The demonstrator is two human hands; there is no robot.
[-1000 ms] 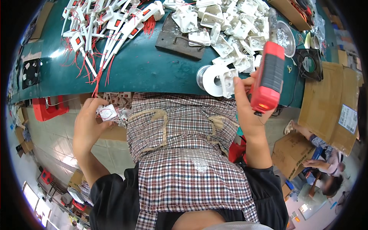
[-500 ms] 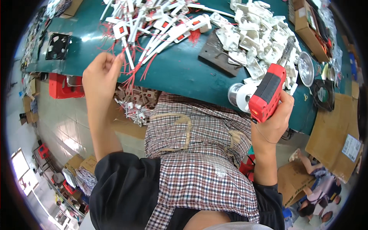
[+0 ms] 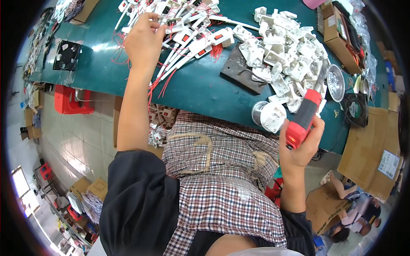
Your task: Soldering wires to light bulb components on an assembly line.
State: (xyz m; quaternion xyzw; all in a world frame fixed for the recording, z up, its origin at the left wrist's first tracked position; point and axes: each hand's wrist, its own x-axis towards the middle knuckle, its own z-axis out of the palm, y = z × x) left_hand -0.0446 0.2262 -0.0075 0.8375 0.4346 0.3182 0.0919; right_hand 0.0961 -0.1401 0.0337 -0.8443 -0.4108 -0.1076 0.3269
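Observation:
My left hand (image 3: 144, 42) reaches into the heap of white switch housings with red rockers and red wires (image 3: 198, 42) on the far left of the table. Its fingers are bent towards the thumb against the white parts; what lies between them is hidden. My right hand (image 3: 305, 147) is closed around the handle of a red-and-black power tool (image 3: 304, 117), its narrow front end pointing away towards a pile of white plastic housings (image 3: 282, 55). Just left of the tool stands a spool of silver wire (image 3: 270, 116). A dark metal block (image 3: 241, 70) lies between the two heaps.
A metal bowl of small silvery pieces (image 3: 336, 83) stands right of the housings, near a black fan (image 3: 355, 110). Another black fan (image 3: 67, 55) lies at left. An open cardboard box (image 3: 341, 38) is at far right. Under the table sit a red stool (image 3: 70, 100) and more switch parts (image 3: 160, 121).
My left hand has moved away and to the right, from the near wire ends into the switch heap. My right hand and the tool have come slightly nearer, with the tool turned more edge-on.

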